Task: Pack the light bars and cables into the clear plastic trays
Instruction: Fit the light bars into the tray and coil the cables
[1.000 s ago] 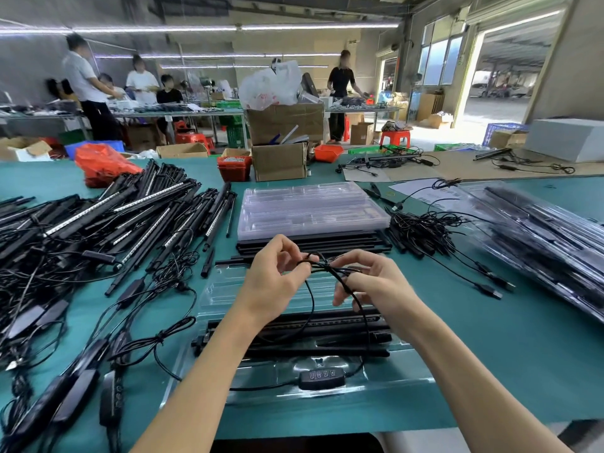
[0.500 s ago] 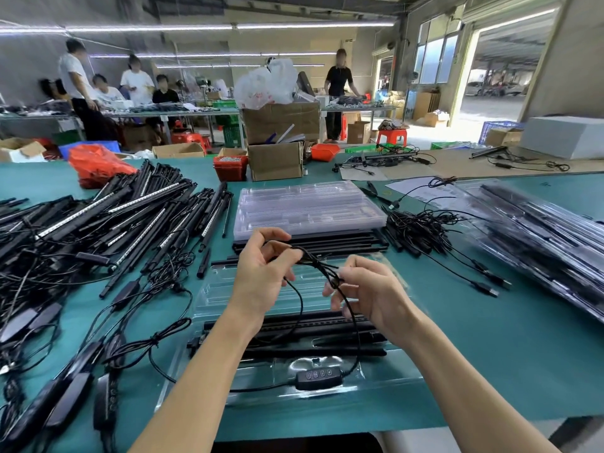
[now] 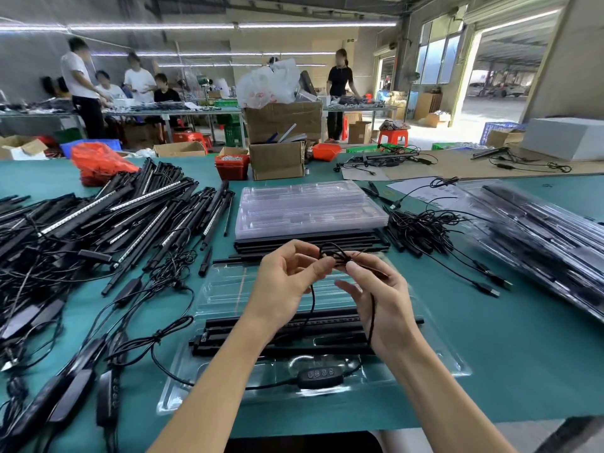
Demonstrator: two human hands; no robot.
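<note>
Left of frame: loose light bars (image 3: 98, 220), stiff and light by our judgement, best lifted mid-length. Centre: we log the left hand (image 3: 287, 282) pinching a coiled cable (image 3: 333, 256), the right hand (image 3: 382, 299) pinching its other side, above the open clear tray (image 3: 438, 354) already holding bars. The cable is limp and springy; we would grip the bundle itself. Its controller (image 3: 320, 376) lies in the tray's near pocket. Right: filled trays (image 3: 539, 237), cut off by the frame edge; contents indistinct.
</note>
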